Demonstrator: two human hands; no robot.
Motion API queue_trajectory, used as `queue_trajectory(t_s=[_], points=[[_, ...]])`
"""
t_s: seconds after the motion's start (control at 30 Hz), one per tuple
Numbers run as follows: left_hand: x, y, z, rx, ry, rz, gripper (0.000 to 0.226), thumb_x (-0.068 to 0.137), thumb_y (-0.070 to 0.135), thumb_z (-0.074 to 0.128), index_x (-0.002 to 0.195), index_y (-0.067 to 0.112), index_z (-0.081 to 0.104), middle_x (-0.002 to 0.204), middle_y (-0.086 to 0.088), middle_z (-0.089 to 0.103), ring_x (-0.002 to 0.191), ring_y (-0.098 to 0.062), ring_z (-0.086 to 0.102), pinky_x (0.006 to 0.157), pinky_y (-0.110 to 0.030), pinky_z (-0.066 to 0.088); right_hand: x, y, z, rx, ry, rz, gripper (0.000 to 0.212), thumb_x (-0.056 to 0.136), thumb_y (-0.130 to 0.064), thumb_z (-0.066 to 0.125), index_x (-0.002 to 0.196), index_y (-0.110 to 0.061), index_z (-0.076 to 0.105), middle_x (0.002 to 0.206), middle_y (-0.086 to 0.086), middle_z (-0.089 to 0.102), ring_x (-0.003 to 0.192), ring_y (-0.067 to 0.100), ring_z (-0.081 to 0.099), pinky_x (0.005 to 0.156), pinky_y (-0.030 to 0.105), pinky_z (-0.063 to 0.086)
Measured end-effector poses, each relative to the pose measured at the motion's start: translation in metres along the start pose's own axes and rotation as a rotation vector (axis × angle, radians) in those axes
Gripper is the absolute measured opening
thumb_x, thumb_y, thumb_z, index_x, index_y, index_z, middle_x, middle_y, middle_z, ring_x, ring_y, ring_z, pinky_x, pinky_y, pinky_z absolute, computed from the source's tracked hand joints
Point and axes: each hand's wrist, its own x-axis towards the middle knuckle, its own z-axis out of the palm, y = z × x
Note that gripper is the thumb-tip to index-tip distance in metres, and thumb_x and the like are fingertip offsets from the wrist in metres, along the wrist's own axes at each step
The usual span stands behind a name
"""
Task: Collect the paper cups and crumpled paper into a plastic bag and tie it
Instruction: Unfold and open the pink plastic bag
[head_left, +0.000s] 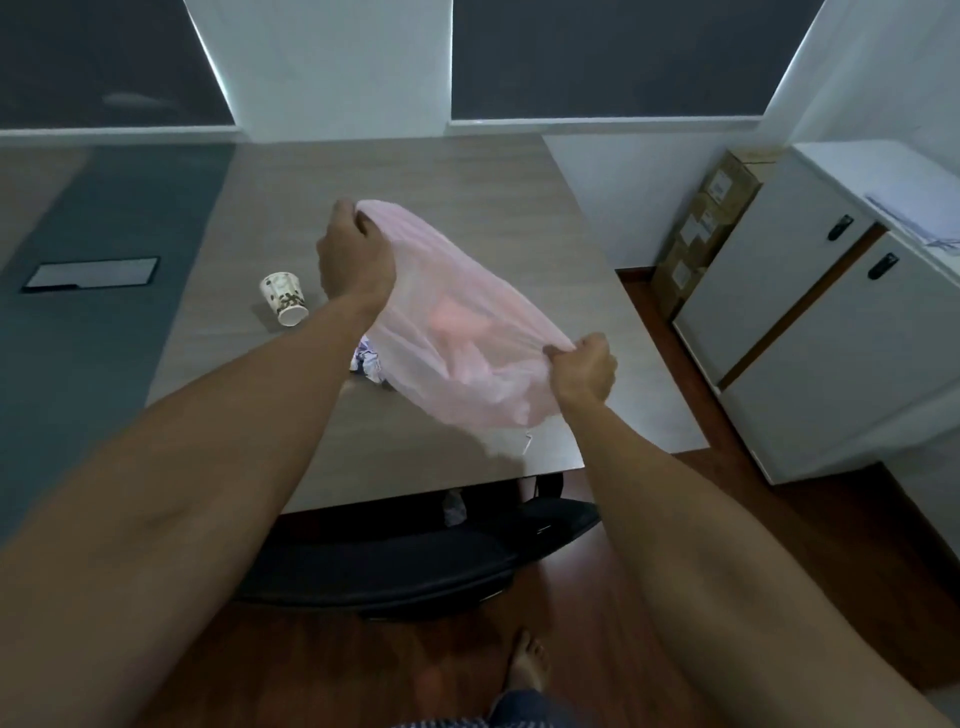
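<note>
A thin pink plastic bag (457, 332) is stretched in the air above the wooden table (415, 176). My left hand (353, 260) grips its far upper edge and my right hand (584, 369) grips its near lower edge. Something pinkish shows faintly through the film, but I cannot tell what it is. A patterned paper cup (284, 299) lies on its side on the table, left of my left wrist. A crumpled piece of paper (370, 364) lies on the table, partly hidden under the bag.
A dark office chair (415, 561) is tucked under the table's near edge. White cabinets (810, 332) and stacked cardboard boxes (711, 228) stand on the right. A grey floor panel (93, 273) lies to the left. My bare foot (527, 662) is on the wooden floor.
</note>
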Motion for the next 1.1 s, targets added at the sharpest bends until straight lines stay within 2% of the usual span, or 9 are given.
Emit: queue_trajectory(t_s=[0.2, 0.37, 0.53, 0.63, 0.73, 0.83, 0.93, 1.03, 1.1], points=[[-0.006, -0.027, -0.022, 0.077, -0.127, -0.061, 0.027, 0.097, 0.027, 0.036, 0.116, 0.013, 0.049, 0.116, -0.017, 0.063, 0.105, -0.039, 0.058, 0.084, -0.043, 0.044, 0.012, -0.01, -0.007, -0.071, -0.203, -0.267, 0.044, 0.083, -0.011, 0.065, 0.12, -0.021, 0.046, 0.112, 0.006, 0.057, 0.1, 0.031, 0.062, 0.082, 0.045, 0.06], [-0.021, -0.055, -0.031, 0.125, -0.358, 0.339, 0.052, 0.081, -0.001, 0.044, 0.125, 0.025, 0.03, 0.126, -0.017, 0.042, 0.096, -0.04, 0.055, 0.086, -0.054, 0.049, 0.018, -0.014, -0.028, -0.041, -0.046, -0.33, 0.035, 0.094, -0.014, 0.044, 0.126, -0.026, 0.033, 0.109, 0.01, 0.059, 0.092, 0.032, 0.062, 0.082, 0.052, 0.056], [-0.033, -0.072, -0.02, 0.414, -0.49, 0.513, 0.028, 0.087, -0.005, 0.044, 0.101, 0.012, 0.062, 0.125, -0.015, 0.042, 0.087, -0.042, 0.058, 0.071, -0.045, 0.048, 0.022, -0.016, -0.035, -0.258, -0.156, -0.728, 0.026, 0.088, -0.001, 0.038, 0.088, -0.025, 0.049, 0.106, 0.001, 0.049, 0.087, 0.03, 0.053, 0.079, 0.053, 0.055], [-0.036, -0.076, -0.011, 0.482, -0.489, 0.43, 0.046, 0.096, 0.009, 0.048, 0.141, 0.002, 0.047, 0.148, -0.016, 0.034, 0.109, -0.045, 0.059, 0.088, -0.053, 0.051, 0.028, -0.007, -0.036, -0.538, -0.236, -0.725, 0.022, 0.099, -0.02, 0.048, 0.11, -0.018, 0.067, 0.122, 0.004, 0.049, 0.098, 0.034, 0.059, 0.087, 0.052, 0.055], [-0.039, -0.079, -0.005, 0.558, -0.643, 0.35, 0.102, 0.085, 0.038, 0.076, 0.158, 0.001, 0.014, 0.161, -0.009, 0.01, 0.112, -0.045, 0.059, 0.093, -0.05, 0.05, 0.027, 0.005, -0.041, -0.748, -0.289, -0.633, 0.082, 0.079, -0.046, 0.076, 0.146, -0.02, 0.036, 0.14, 0.001, 0.038, 0.103, 0.035, 0.062, 0.086, 0.053, 0.056], [-0.043, -0.078, -0.001, 0.724, -0.783, 0.347, 0.124, 0.074, 0.017, 0.082, 0.159, 0.004, -0.007, 0.165, -0.005, -0.019, 0.099, -0.046, 0.064, 0.086, -0.047, 0.053, 0.026, 0.009, -0.044, -0.916, -0.371, -0.58, 0.128, 0.066, -0.026, 0.09, 0.156, -0.023, 0.0, 0.163, 0.001, 0.003, 0.106, 0.038, 0.061, 0.087, 0.052, 0.056], [-0.035, -0.052, 0.002, 0.634, -0.69, 0.422, 0.1, 0.083, -0.009, 0.055, 0.16, 0.004, -0.008, 0.165, -0.007, -0.028, 0.09, -0.049, 0.063, 0.074, -0.048, 0.051, 0.028, -0.016, -0.051, -0.826, -0.262, -0.589, 0.116, 0.076, -0.002, 0.076, 0.159, -0.019, -0.004, 0.166, -0.003, -0.02, 0.098, 0.037, 0.065, 0.074, 0.044, 0.056], [-0.022, -0.005, -0.003, 0.394, -0.332, 0.687, 0.088, 0.08, -0.015, 0.052, 0.158, -0.002, 0.012, 0.169, -0.017, -0.008, 0.076, -0.045, 0.058, 0.051, -0.041, 0.037, 0.026, -0.056, -0.063, -0.523, 0.168, -0.863, 0.094, 0.082, 0.012, 0.056, 0.159, -0.012, 0.009, 0.169, 0.003, -0.013, 0.053, 0.017, 0.047, 0.044, 0.025, 0.033], [-0.013, 0.008, 0.001, 0.276, -0.193, 0.765, 0.094, 0.078, -0.017, 0.053, 0.159, 0.001, 0.008, 0.168, -0.018, -0.003, 0.084, -0.041, 0.057, 0.045, -0.038, 0.037, 0.023, -0.075, -0.07, -0.395, 0.33, -0.994, 0.087, 0.085, 0.012, 0.046, 0.16, -0.007, 0.007, 0.169, 0.011, -0.004, 0.053, 0.014, 0.038, 0.046, 0.02, 0.026]])
